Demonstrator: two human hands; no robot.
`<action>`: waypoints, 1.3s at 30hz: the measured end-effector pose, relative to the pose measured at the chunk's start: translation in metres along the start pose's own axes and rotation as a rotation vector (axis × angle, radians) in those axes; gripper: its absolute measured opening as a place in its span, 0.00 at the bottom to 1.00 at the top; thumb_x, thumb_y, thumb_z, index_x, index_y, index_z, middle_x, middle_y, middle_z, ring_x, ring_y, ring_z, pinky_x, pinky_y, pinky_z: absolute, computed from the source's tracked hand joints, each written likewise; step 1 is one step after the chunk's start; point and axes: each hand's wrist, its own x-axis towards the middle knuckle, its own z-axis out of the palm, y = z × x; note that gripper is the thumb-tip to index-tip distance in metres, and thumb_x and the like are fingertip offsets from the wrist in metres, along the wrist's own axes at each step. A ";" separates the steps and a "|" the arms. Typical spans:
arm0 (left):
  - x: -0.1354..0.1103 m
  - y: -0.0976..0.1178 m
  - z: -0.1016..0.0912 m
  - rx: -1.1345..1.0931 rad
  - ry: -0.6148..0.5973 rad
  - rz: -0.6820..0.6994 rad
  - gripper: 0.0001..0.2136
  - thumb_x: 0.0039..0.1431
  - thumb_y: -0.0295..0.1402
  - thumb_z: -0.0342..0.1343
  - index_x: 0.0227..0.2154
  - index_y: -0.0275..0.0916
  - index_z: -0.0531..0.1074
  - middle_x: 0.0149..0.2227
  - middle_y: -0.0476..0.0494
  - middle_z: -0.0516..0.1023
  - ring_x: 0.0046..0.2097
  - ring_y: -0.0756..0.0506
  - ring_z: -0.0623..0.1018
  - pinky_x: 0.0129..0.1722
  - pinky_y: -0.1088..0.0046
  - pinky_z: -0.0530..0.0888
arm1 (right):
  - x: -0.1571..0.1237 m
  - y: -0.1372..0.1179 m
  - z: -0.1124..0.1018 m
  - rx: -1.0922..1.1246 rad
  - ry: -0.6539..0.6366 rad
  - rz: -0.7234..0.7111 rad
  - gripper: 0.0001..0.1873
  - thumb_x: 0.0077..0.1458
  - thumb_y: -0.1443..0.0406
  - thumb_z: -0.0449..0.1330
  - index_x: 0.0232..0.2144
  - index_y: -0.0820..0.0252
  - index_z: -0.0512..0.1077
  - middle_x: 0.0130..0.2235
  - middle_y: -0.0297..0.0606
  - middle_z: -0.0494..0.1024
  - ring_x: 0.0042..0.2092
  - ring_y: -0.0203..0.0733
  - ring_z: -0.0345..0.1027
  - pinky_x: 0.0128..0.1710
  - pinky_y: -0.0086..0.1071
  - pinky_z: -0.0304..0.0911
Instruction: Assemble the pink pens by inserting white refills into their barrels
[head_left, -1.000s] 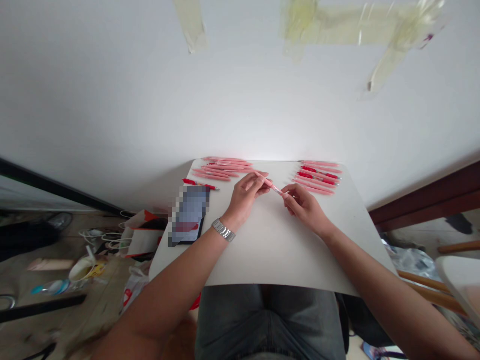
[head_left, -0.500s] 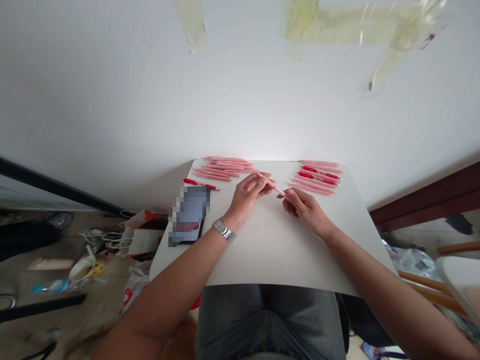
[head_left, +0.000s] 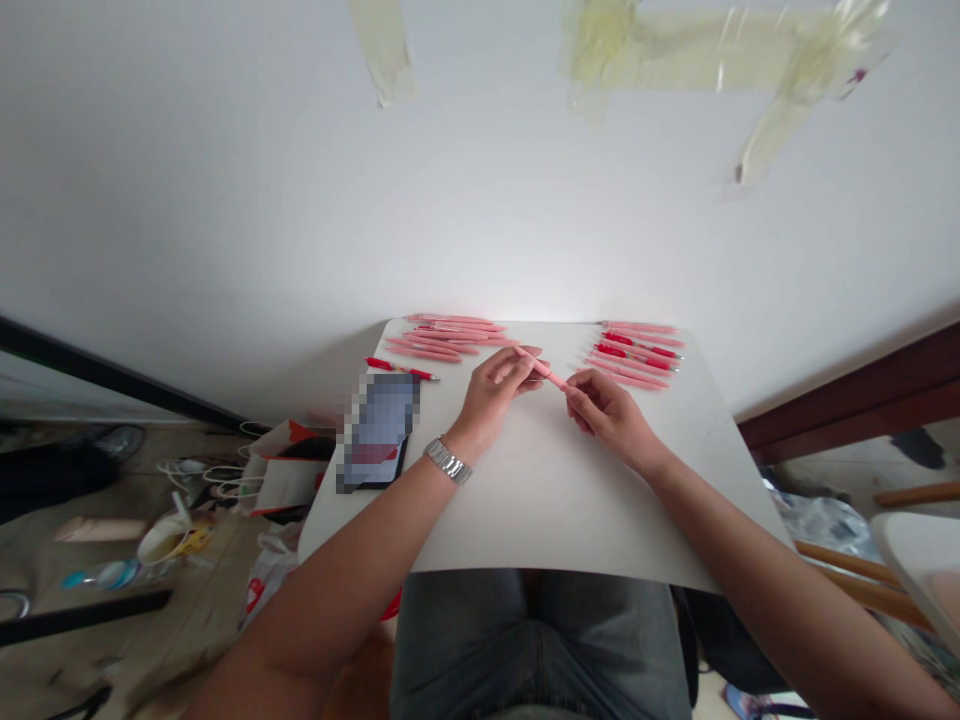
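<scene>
Over the middle of a white board (head_left: 555, 500) on my lap, both hands hold one pink pen (head_left: 553, 378). My left hand (head_left: 496, 388), with a metal watch on the wrist, pinches the pen's left end. My right hand (head_left: 606, 410) has its fingertips closed on the pen's right end. A group of pink pens (head_left: 448, 337) lies at the board's far left, and another group of pink and red pens (head_left: 636, 353) lies at the far right.
A phone (head_left: 379, 430) lies on the board's left side, with a single red pen (head_left: 401, 369) just beyond it. Cups, bags and cables clutter the floor at left. A wooden rail and a white chair stand at right. The wall is close behind.
My right hand's fingers have closed in on the pen's right end, covering its pale tip; the left hand has stayed put.
</scene>
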 end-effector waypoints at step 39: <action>0.000 -0.001 0.001 0.011 -0.037 0.009 0.14 0.64 0.45 0.65 0.39 0.39 0.80 0.47 0.39 0.83 0.51 0.43 0.82 0.50 0.68 0.79 | -0.002 -0.002 0.000 0.038 -0.046 0.033 0.23 0.69 0.44 0.55 0.43 0.56 0.71 0.31 0.33 0.73 0.26 0.35 0.64 0.25 0.31 0.59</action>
